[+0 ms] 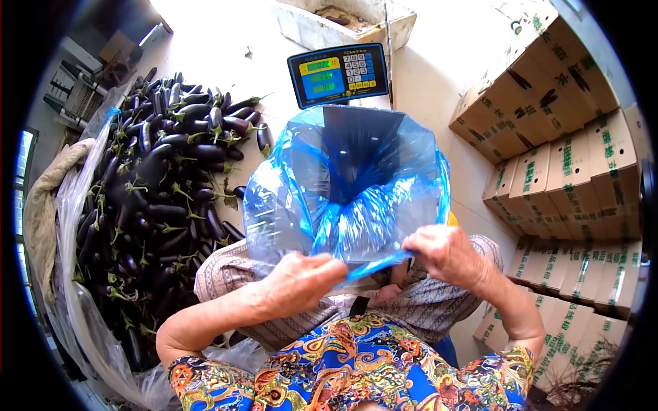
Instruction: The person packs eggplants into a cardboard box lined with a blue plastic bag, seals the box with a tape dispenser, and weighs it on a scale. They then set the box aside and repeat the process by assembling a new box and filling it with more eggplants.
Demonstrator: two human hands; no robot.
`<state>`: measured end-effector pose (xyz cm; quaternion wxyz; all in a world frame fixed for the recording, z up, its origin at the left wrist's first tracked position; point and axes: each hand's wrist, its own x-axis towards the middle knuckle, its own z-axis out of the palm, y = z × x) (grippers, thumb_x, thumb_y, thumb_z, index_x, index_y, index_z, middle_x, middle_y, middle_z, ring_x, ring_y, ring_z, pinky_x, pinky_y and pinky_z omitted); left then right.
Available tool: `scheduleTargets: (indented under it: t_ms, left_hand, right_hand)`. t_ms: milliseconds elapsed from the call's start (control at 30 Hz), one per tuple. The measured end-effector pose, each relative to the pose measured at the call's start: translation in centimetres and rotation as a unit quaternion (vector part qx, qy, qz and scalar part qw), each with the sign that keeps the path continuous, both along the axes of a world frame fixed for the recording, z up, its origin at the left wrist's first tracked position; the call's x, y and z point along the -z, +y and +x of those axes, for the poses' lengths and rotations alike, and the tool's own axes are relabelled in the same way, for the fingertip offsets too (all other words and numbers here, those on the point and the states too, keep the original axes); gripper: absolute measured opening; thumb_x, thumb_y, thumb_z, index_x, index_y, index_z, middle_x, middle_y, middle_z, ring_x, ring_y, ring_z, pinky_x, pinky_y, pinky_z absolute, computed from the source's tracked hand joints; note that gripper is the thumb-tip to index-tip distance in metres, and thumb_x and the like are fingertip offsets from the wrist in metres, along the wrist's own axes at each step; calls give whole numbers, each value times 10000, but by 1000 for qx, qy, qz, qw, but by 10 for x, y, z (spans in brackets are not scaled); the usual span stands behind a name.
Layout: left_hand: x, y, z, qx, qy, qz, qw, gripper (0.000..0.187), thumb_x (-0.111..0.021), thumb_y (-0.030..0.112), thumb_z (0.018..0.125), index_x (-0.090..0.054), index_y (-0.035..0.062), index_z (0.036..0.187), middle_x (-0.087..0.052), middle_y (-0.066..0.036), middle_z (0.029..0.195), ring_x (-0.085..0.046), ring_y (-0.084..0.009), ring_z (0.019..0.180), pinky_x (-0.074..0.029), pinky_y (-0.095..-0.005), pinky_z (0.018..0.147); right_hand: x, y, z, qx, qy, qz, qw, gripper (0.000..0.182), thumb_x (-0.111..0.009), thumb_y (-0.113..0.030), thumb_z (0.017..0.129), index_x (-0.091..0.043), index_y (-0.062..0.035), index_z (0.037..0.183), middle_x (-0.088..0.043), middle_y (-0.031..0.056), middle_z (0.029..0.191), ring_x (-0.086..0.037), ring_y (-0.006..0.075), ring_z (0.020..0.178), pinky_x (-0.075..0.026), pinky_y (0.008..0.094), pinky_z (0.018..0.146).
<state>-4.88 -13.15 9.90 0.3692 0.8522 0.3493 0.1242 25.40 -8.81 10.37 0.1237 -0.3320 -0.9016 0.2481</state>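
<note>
A blue plastic bag (373, 212) lines an open box standing in front of me, its edge folded out over the sides. My left hand (301, 279) grips the near rim of the bag with closed fingers. On the other side, my right hand (444, 253) pinches the same rim near the box's right corner. The stretch of film between both hands is pulled taut toward my body. Inside the bag I see only crumpled, shiny film. Just behind the box stands a digital scale display (338, 74) with lit green readouts and a keypad.
A large heap of eggplants (164, 185) lies at the left, with clear plastic sheeting (68, 274) along its outer edge. Stacked printed cartons (569, 171) line the right side. A white foam box (329, 31) sits at the back.
</note>
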Motion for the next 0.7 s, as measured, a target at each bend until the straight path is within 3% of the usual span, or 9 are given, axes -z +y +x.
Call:
scheduleTargets:
  t_ms: [167, 300, 400, 433, 533, 567, 633, 667, 700]
  left_hand:
    - [55, -38, 11, 5, -13, -82, 997, 112, -607, 100, 902, -569, 59, 998, -595, -146, 826, -646, -346, 748, -523, -456, 621]
    - [100, -63, 8, 86, 165, 69, 980, 192, -638, 151, 858, -577, 65, 1018, -621, -148, 844, -659, -365, 797, -538, -450, 638]
    - [78, -61, 7, 97, 169, 14, 981, 223, -667, 176, 847, -576, 65, 1018, -628, -143, 846, -666, -351, 812, -552, -452, 663]
    - [47, -49, 6, 51, 154, -69, 984, 246, -676, 205, 855, -580, 65, 1033, -637, -141, 856, -668, -341, 823, -556, -470, 699]
    - [16, -10, -30, -103, 83, 115, 984, 323, -680, 132, 863, -607, 54, 1168, -677, -147, 951, -672, -317, 825, -565, -371, 718]
    - [15, 9, -50, -162, 26, 121, 979, 341, -683, 122, 872, -608, 48, 1196, -693, -136, 951, -690, -264, 831, -564, -349, 734]
    - [10, 43, -84, -277, -12, -62, 959, 360, -681, 163, 905, -590, 15, 1221, -716, -116, 951, -681, -151, 843, -556, -313, 718]
    - [24, 58, -104, -289, -4, -61, 955, 405, -669, 196, 920, -569, 10, 1265, -713, -135, 946, -675, -153, 831, -550, -302, 695]
    - [36, 71, -119, -302, 26, -88, 949, 479, -662, 267, 931, -535, 8, 1314, -705, -146, 947, -674, -173, 824, -544, -297, 686]
  right_hand:
    - [34, -49, 11, -26, -101, -57, 993, 157, -620, -33, 763, -606, -76, 914, -612, 93, 805, -644, 314, 779, -530, 416, 675]
    - [86, -84, 7, -26, -184, 35, 982, 130, -616, -148, 759, -654, -132, 882, -604, 86, 834, -632, 257, 790, -499, 393, 664]
    - [146, -97, 9, 12, -181, 51, 982, 141, -599, -186, 779, -670, -132, 889, -604, 85, 922, -608, 256, 862, -476, 400, 693]
    - [167, -103, 12, 10, -251, 91, 964, 181, -595, -228, 786, -683, -130, 912, -599, 81, 982, -584, 254, 903, -453, 387, 705]
    - [181, -112, 8, 46, -242, 158, 956, 217, -627, -248, 749, -686, -127, 920, -601, 76, 1005, -574, 244, 886, -432, 358, 689]
    - [155, -109, 6, 51, -197, 63, 977, 208, -646, -234, 779, -686, -104, 935, -630, 107, 962, -610, 285, 855, -474, 414, 676]
    - [87, -95, 0, 91, -270, -86, 955, 188, -633, -213, 824, -684, -85, 952, -651, 135, 919, -638, 320, 847, -507, 445, 699]
    - [65, -89, -1, 110, -303, -161, 933, 179, -627, -203, 847, -682, -76, 961, -661, 149, 897, -652, 337, 842, -523, 461, 710]
    - [57, -86, 11, 135, -233, -121, 955, 176, -591, -200, 904, -678, -60, 965, -675, 173, 852, -672, 362, 856, -549, 458, 769]
